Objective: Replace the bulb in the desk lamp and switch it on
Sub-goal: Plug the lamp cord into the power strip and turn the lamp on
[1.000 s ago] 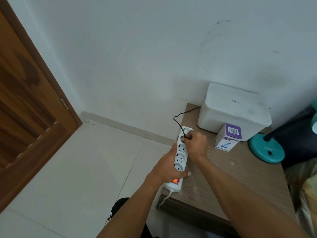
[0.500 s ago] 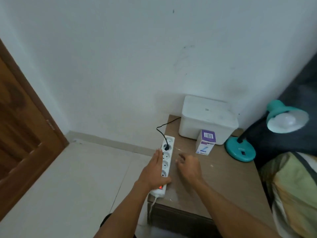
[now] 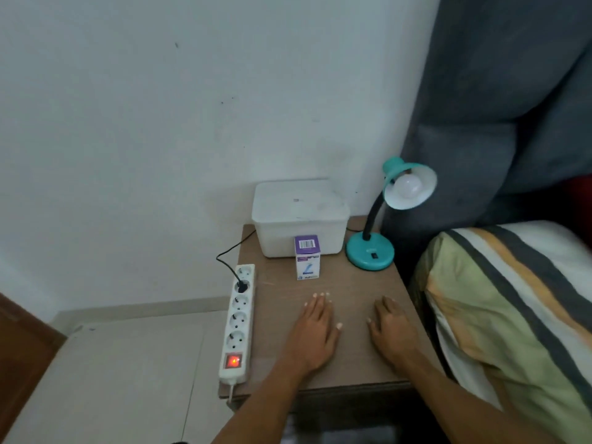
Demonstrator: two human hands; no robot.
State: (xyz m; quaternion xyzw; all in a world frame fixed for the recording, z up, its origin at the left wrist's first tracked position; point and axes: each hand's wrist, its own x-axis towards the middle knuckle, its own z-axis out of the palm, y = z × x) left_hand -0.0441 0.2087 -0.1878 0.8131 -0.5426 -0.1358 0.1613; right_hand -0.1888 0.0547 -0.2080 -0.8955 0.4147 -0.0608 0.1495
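Observation:
A teal desk lamp (image 3: 370, 253) stands at the back right of the wooden bedside table (image 3: 352, 283), its shade turned toward me with a white bulb (image 3: 407, 186) in it, unlit. Its black plug (image 3: 242, 286) sits in a white power strip (image 3: 238, 318) along the table's left edge, whose red switch (image 3: 233, 360) glows. A small purple and white bulb box (image 3: 307, 257) stands mid-table. My left hand (image 3: 315, 331) and right hand (image 3: 392, 331) lie flat on the table, palms down, holding nothing.
A white lidded plastic box (image 3: 299, 216) sits at the back against the wall. A grey upholstered headboard (image 3: 496, 107) and a striped pillow (image 3: 512, 309) border the table on the right. Tiled floor (image 3: 112, 379) and a brown door edge (image 3: 19, 347) lie left.
My right hand let go of the plug, now seated in the strip. My left hand left the strip. Both hands moved right and settled flat on the table; my view swung right.

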